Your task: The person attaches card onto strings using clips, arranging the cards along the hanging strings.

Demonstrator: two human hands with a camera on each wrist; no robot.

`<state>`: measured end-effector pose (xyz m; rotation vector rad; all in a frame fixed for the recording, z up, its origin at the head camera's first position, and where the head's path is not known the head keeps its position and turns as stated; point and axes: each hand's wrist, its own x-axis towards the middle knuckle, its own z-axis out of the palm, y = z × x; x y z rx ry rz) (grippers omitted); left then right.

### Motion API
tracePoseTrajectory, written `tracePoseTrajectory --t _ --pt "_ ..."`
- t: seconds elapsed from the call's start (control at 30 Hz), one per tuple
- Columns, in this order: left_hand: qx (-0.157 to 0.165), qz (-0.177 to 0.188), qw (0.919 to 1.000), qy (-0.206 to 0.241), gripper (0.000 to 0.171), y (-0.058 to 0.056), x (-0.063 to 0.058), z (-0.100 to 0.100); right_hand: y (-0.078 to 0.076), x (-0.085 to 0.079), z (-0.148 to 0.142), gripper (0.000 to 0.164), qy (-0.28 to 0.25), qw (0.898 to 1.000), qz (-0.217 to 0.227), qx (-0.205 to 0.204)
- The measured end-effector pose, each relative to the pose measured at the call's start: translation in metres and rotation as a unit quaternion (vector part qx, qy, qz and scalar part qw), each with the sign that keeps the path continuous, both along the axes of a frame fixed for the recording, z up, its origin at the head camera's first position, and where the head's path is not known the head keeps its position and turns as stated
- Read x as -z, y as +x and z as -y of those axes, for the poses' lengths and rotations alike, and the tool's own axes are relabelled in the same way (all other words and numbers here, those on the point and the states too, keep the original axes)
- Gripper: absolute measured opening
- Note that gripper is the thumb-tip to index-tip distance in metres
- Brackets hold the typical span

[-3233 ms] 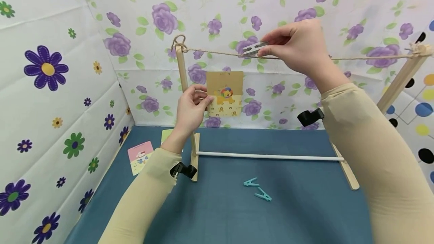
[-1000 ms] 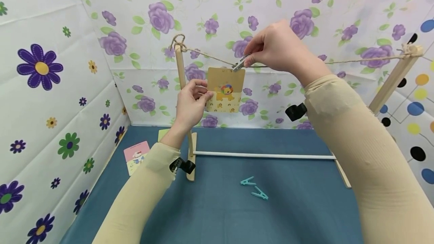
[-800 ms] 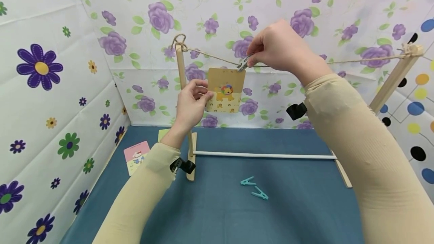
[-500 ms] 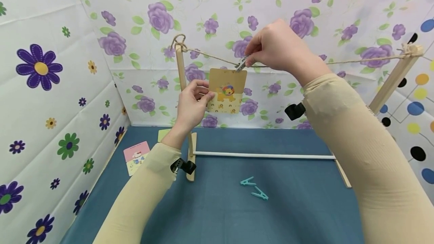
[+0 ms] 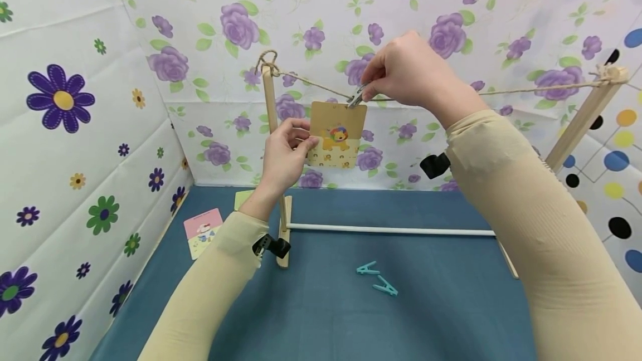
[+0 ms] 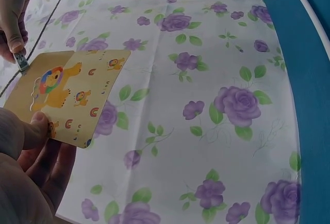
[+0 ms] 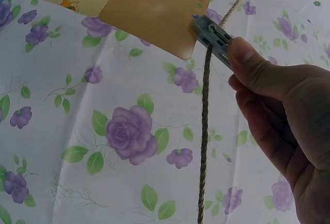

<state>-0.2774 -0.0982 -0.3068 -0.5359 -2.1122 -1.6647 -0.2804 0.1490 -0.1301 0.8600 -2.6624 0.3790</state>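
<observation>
My left hand (image 5: 286, 155) pinches the left edge of a tan and yellow card (image 5: 337, 121) printed with a lion, thumb on its front. The card hangs upright just below the twine (image 5: 316, 85). With thumb and fingers, my right hand (image 5: 413, 74) pinches a grey clothespin (image 5: 357, 95), tilted down to the left. In the right wrist view the clothespin (image 7: 214, 35) crosses the twine, its tip on the card's top edge. The left wrist view also has the clothespin (image 6: 21, 61) at that edge. Where the clothespin sits, the twine dips.
Wooden posts (image 5: 270, 99) carry the twine, with a white rod (image 5: 391, 230) low between them. Two teal clothespins (image 5: 385, 286) lie on the blue table (image 5: 426, 305). A pink card (image 5: 202, 232) and a green card (image 5: 242, 199) lie at left, partly behind the left arm.
My right hand has come left and down, bringing the grey clothespin from over the twine to the card's top edge. The twine now sags there. Lately the card has shifted slightly right.
</observation>
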Motion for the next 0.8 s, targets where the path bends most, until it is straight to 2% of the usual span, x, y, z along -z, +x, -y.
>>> tracePoseTrajectory --t 0.27,0.8 --pt "0.003 0.003 1.0 -0.005 0.019 -0.0008 0.0046 -0.0001 -0.0009 0.0019 0.0003 0.015 0.006 1.0 0.013 0.001" --pt "0.0 -0.006 0.9999 -0.01 0.018 -0.0017 0.0044 -0.0006 -0.0047 0.0041 0.0024 0.015 0.012 1.0 0.017 -0.008"
